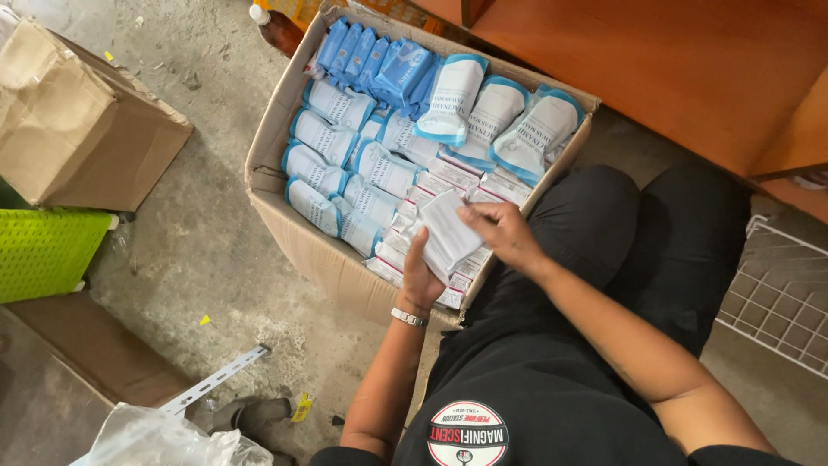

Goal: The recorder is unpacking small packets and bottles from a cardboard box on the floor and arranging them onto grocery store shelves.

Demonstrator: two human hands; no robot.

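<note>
An open cardboard box (285, 220) on the floor is packed with several blue-and-white pouches (332, 138) and small white cartons (448, 177). Over the box's near corner I hold a small white carton (448, 231) with both hands. My left hand (418, 276), with a metal watch at the wrist, grips it from below. My right hand (504, 233) pinches its upper right edge. Part of the carton is hidden behind my fingers.
A second closed cardboard box (73, 121) and a green plastic basket (43, 250) stand at the left. A wooden table (673, 60) is at the upper right, a white wire rack (780, 289) at the right. A metal bracket (216, 380) and plastic wrap (164, 436) lie near my knee.
</note>
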